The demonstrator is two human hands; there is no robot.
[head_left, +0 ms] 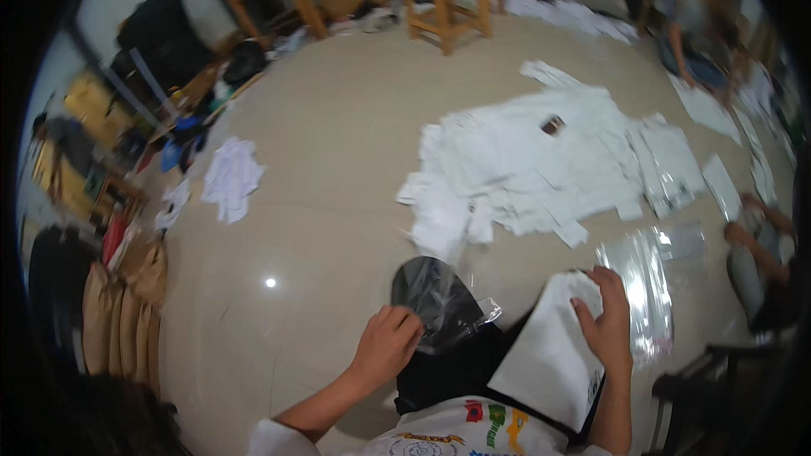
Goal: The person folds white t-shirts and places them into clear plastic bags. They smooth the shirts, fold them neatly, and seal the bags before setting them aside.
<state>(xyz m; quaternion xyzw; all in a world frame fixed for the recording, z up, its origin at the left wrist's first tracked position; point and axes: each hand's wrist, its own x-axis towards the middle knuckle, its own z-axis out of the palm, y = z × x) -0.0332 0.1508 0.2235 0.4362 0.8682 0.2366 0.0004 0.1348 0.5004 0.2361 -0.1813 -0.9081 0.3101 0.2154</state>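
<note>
My left hand [387, 344], its fingers closed, pinches a clear plastic bag [452, 314] over my dark-clad knee. A folded white garment [541, 359] rests on my lap, slanted. My right hand [610, 321] grips its upper right edge, with the thumb across the front and the fingers toward the outer side. The garment and the bag are apart. To the right of my knee, a stack of clear plastic bags [638, 287] lies on the floor.
Ahead spreads a large pile of white garments [524, 156], with a small brown object [552, 125] on top. Another white heap [232, 177] lies left. Two people sit at the right, one handling a white piece [705, 110]. A wooden stool [443, 0] stands behind; brown sacks [122, 321] line the left.
</note>
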